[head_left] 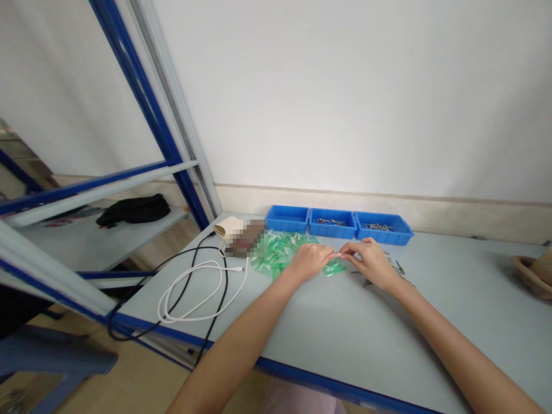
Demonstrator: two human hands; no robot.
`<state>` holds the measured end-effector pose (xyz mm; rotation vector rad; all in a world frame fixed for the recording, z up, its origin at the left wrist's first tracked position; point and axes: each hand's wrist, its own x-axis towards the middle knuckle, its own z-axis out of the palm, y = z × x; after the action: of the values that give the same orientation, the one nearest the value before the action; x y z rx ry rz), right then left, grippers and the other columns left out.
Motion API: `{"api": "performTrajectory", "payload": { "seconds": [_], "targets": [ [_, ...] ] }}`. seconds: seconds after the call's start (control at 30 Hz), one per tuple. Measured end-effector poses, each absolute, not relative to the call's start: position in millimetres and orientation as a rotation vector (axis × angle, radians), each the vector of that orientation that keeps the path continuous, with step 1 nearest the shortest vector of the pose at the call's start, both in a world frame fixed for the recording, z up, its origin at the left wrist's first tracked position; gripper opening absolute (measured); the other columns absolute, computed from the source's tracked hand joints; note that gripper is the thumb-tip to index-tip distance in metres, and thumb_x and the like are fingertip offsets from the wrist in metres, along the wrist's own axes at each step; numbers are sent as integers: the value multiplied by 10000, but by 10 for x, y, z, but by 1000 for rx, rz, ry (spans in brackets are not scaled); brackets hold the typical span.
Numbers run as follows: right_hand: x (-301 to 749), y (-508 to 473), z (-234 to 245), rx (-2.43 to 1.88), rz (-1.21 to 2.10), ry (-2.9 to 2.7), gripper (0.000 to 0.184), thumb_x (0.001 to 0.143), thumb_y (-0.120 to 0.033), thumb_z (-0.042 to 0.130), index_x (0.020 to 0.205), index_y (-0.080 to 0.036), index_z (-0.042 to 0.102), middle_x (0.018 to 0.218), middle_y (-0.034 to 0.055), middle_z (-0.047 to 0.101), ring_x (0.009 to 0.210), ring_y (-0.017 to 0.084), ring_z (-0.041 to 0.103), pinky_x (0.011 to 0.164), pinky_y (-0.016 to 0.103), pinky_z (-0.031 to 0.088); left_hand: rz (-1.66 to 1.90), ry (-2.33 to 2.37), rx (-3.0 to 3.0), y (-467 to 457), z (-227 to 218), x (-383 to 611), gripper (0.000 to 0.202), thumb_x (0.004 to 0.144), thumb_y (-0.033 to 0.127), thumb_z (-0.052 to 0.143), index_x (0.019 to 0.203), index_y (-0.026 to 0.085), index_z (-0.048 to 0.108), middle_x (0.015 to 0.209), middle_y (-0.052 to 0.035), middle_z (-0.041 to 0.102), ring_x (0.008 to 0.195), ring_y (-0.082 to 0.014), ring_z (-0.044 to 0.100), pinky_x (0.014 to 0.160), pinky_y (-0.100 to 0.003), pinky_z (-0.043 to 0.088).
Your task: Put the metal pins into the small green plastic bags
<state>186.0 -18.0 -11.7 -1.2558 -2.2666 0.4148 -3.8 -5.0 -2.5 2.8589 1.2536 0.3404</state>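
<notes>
My left hand (pixel 311 260) is closed over the table, its fingertips pinched together. Opposite it, my right hand (pixel 371 261) also pinches, and the fingertips of both meet at something small and thin that I cannot make out. A heap of small clear-green plastic bags (pixel 278 253) lies left of and behind my left hand. One green bag (pixel 334 267) sits just below the meeting fingertips; whether they touch it is unclear. Several thin metal pieces (pixel 399 267) lie beside and partly beneath my right hand.
Three blue bins stand along the wall: a left bin (pixel 287 218), a middle bin (pixel 332 224) and a right bin (pixel 383 229), the last two with metal pieces inside. White cable (pixel 190 316) and black cable (pixel 226 287) loop at left. A brown bowl-like container (pixel 528 276) is far right.
</notes>
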Motion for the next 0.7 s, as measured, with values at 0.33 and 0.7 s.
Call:
{"api": "performTrajectory", "payload": {
  "seconds": [0.33, 0.7],
  "targets": [
    [1840, -195, -134, -1187, 354, -2282, 268, 914, -344, 369, 1017, -222, 585, 961, 38, 669, 768, 166, 606, 772, 327, 335, 316, 1217, 2877, -47, -33, -43, 366, 935, 369, 285, 847, 156, 570, 736, -35, 636, 707, -147, 610, 610, -225, 406],
    [1836, -212, -89, -1193, 360, -2244, 231, 901, -328, 408, 998, -238, 598, 856, 16, 683, 671, 154, 589, 745, 321, 344, 331, 1253, 2851, -66, -6, -38, 336, 943, 329, 269, 896, 155, 552, 745, -35, 643, 705, -152, 616, 610, -226, 404]
  ]
}}
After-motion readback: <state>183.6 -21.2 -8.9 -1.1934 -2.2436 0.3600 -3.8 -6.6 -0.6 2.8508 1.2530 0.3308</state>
